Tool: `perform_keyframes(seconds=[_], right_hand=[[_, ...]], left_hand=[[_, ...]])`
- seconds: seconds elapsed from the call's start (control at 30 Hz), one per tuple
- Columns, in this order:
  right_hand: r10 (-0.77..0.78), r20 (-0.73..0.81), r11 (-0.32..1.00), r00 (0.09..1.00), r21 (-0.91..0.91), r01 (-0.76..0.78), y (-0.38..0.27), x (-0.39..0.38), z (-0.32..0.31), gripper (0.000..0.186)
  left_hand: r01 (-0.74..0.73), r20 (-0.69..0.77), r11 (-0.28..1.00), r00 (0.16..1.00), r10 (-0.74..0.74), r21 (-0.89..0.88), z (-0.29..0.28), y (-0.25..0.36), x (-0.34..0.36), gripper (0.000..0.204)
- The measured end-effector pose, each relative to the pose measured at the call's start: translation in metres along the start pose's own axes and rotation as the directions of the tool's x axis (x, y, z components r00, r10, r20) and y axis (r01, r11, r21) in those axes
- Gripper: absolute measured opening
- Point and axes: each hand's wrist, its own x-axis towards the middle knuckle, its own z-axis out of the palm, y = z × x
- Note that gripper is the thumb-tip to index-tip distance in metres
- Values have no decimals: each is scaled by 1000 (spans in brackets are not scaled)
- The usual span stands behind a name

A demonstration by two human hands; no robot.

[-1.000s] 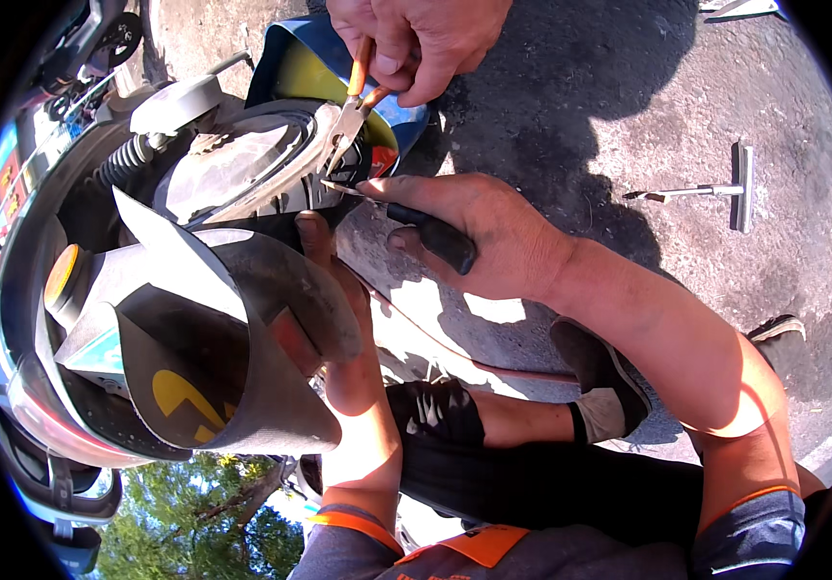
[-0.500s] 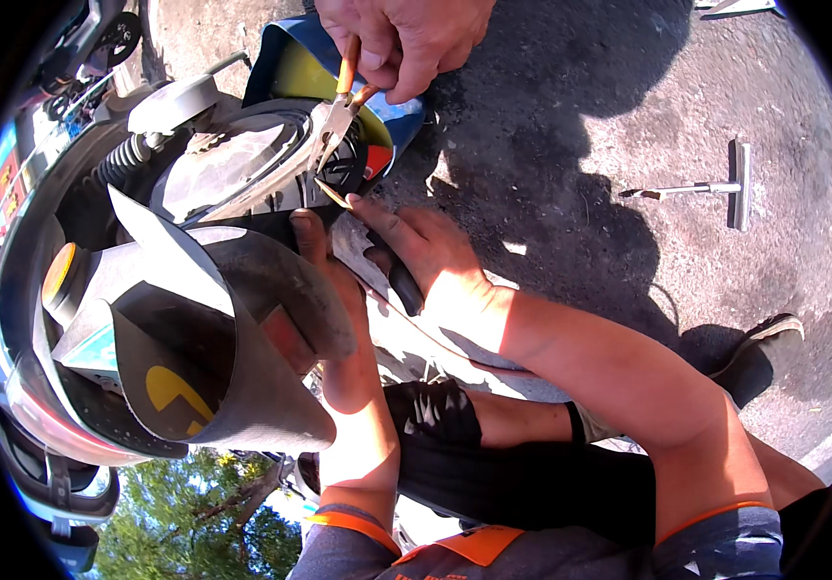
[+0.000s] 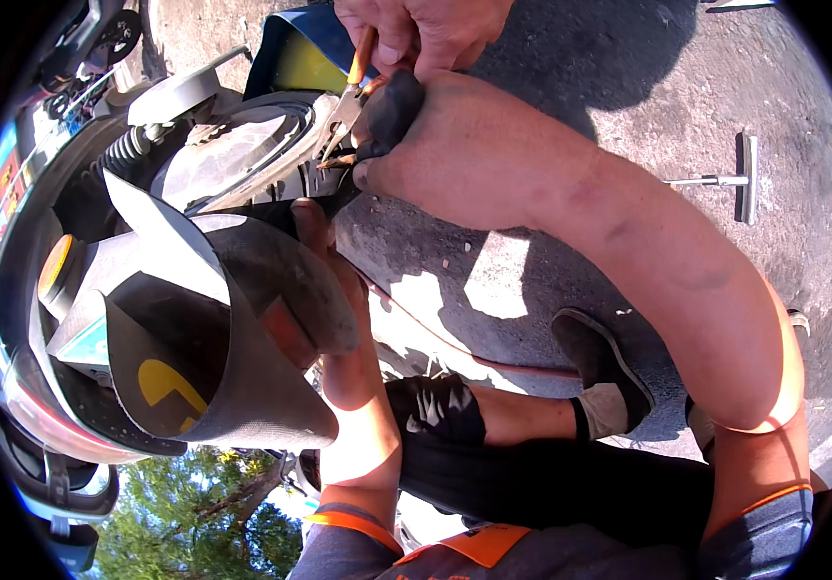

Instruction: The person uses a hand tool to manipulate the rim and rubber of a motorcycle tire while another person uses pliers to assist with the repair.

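In the head view, the right hand grips a dark-handled tool, its tip by the edge of the tyre, just beside pliers held in another person's hand. The left hand has its thumb near the tyre; its fingers are hidden, so its grip cannot be told.

Before you, rough grey ground carried a T-handled metal tool and a reddish hose or cable.
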Motion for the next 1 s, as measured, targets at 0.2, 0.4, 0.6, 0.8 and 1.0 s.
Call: perform_keyframes(seconds=[0.2,0.4,0.6,0.8,1.0], right_hand=[[-183,-85,961,979,-225,160,-29,13,-14,25],[-389,-153,840,908,-463,282,-13,28,-3,20],[-363,-88,845,928,-451,288,-20,35,-13,21],[-287,45,828,957,-491,271,-39,41,-41,23],[-197,62,849,978,-487,202,-56,39,-79,25]], left_hand=[[-456,202,832,889,411,314,-42,-18,13,55],[-544,369,787,823,433,290,-45,-29,27,55],[-652,425,328,721,547,684,-69,-19,24,50],[-578,481,-86,577,660,812,-82,-21,20,49],[-613,450,-39,534,716,789,-46,-18,20,52]])
